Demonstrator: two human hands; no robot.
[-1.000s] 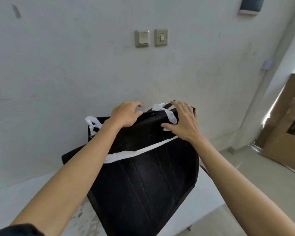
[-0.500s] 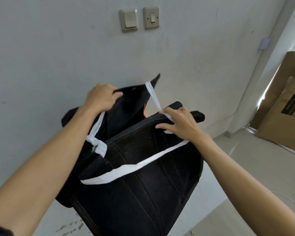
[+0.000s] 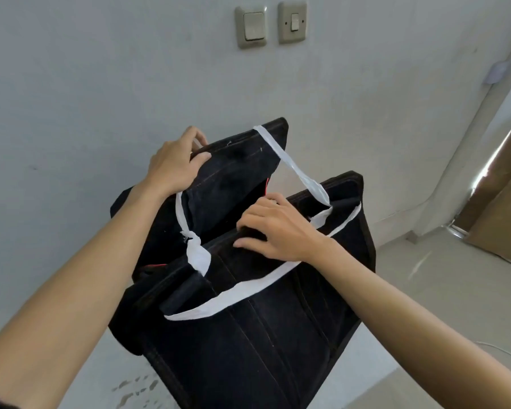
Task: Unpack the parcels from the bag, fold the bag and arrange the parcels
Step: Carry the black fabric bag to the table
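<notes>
The mouth of the bag [image 3: 248, 335] gapes wider than half a second ago. The left hand [image 3: 173, 162] has raised the far panel more upright, and the right hand [image 3: 281, 228] has slid along the near rim toward its middle.

The left hand grips the top edge of the far panel, thumb on the near face and fingers curled over behind it. The right hand pinches the near rim, fingers hooked over the edge into the opening and thumb pressed on the outer face.

Between the two hands lies the dark opening; its contents cannot be made out. A sliver of red lining [image 3: 157, 265] shows below the left wrist.

A white strap [image 3: 292, 169] runs from beside the left hand's panel down to just right of the right hand. A second strap [image 3: 248, 290] loops under the right wrist and ends in a knot [image 3: 198, 255] left of that hand.

The bag, black cloth, stands on a white table [image 3: 86, 373] beneath both forearms. Above the hands, two wall switches [image 3: 250, 26] sit on the wall. Far right of the right hand leans a cardboard box [image 3: 502, 214].
</notes>
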